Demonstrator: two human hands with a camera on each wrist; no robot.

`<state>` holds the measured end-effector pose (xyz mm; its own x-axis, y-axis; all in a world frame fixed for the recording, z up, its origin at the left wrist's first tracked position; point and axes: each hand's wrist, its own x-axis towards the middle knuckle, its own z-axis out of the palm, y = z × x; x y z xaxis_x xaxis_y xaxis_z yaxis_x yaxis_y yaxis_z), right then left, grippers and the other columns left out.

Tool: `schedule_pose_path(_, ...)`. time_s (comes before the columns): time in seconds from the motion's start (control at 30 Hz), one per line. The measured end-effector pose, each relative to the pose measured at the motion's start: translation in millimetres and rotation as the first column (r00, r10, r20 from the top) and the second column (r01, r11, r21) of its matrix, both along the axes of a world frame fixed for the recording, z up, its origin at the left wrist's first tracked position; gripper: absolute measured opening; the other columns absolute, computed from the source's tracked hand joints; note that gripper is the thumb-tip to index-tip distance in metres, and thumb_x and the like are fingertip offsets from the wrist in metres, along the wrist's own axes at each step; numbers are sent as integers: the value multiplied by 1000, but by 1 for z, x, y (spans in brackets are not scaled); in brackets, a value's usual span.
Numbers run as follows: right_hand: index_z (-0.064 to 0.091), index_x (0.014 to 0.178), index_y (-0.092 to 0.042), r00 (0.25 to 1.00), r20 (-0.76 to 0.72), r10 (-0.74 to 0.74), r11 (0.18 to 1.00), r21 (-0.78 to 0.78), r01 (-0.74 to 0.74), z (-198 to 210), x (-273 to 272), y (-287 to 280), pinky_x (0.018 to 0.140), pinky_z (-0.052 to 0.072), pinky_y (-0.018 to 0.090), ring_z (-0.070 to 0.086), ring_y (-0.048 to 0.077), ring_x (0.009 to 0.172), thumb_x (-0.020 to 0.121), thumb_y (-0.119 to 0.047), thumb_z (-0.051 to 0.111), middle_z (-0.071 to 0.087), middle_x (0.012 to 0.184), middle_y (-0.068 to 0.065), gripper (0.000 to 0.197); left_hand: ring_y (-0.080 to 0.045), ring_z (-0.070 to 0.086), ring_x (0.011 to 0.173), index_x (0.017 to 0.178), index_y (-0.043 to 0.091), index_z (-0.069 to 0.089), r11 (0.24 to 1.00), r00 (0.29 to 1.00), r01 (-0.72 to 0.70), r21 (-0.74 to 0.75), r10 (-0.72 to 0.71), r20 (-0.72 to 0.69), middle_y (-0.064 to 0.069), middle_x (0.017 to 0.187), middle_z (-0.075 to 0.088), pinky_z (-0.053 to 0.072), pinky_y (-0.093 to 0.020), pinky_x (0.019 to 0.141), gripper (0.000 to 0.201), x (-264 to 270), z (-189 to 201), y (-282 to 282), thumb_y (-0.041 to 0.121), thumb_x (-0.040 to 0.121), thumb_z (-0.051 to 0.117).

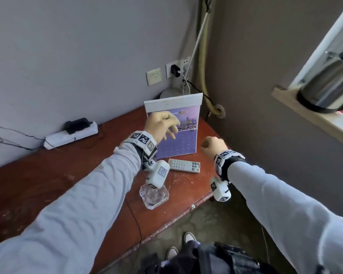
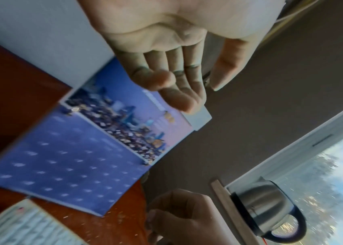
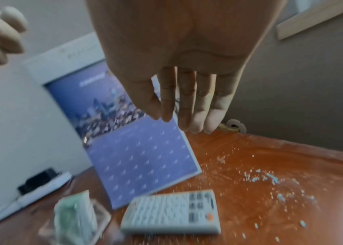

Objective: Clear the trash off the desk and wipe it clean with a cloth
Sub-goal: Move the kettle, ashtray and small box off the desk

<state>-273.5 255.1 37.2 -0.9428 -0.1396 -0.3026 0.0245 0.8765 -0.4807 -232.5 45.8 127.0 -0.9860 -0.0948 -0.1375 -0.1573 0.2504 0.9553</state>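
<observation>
Your left grip (image 1: 162, 123) and right grip (image 1: 212, 145) hang loose, holding nothing.
Pale crumbs (image 3: 271, 179) litter the surface (image 1: 48, 175) near the remote (image 1: 184, 166); the calendar's (image 1: 178, 133) print is too blurred to read.

Corner room. Grey-blue wall (image 1: 67, 56) on the left, brown wall (image 1: 255, 76) on the right. Reddish wooden table (image 1: 38, 184) pushed into the corner. Window (image 2: 323, 165) at right, daylight through it; pale wooden sill (image 1: 305, 113) below. Sockets (image 1: 174, 69) on the left wall. Mottled grey floor (image 1: 216, 224).
</observation>
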Motion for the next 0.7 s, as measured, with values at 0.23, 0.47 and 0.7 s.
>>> schedule_pose_path(0.23, 58, 124, -17, 939, 103, 329, 912, 223, -344, -62, 10, -39, 92, 52, 38, 58, 29, 112, 83, -24, 65, 60, 122, 9, 42, -20, 62, 51, 66, 18, 61, 920, 925, -315, -233, 353, 144, -1, 57, 63, 48, -28, 57, 23, 14, -72, -57, 40, 69, 67)
schedule_pose_path(0.47, 42, 136, -13, 874, 82, 479, 823, 306, -480, -108, 11, -59, 98, 42, 44, 43, 32, 124, 85, -36, 71, 44, 133, 12, 63, -17, 50, 123, 135, 31, 42, 912, 908, -396, -108, 407, 102, -2, 138, 49, 41, -32, 102, 82, -17, -101, -59, 36, 62, 80)
schedule_pose_path(0.7, 44, 133, -16, 857, 64, 511, 785, 371, -496, -127, 9, -61, 95, 36, 47, 39, 32, 122, 85, -29, 67, 42, 129, 11, 54, -8, 59, 113, 127, 22, 52, 915, 916, -399, -62, 401, 19, 5, 123, 63, 46, -27, 94, 57, -35, -112, -55, 20, 78, 78)
